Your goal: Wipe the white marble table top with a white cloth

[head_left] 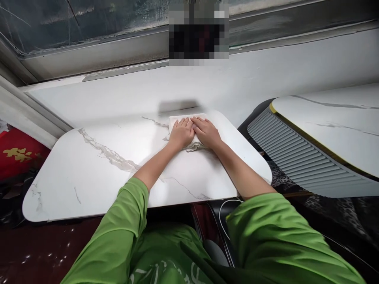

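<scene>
A folded white cloth (177, 118) lies on the white marble-patterned tabletop (103, 189), near its back edge. My left hand (182, 133) rests flat on the cloth, its fingers stretched forward. Beside it my right hand (206, 131) presses flat on the same cloth, and the fingertips of the two hands almost meet. Ruffled cloth edges show below and between the palms. Neither hand grasps the cloth; most of it is hidden under them.
Behind the tabletop runs a white sill (127, 92) below a window (89, 23). At right stands a ribbed cabinet (299, 154) with a marble-patterned top and gold trim. A red bag (22, 152) sits at far left. A white cable (220, 215) hangs by the front edge.
</scene>
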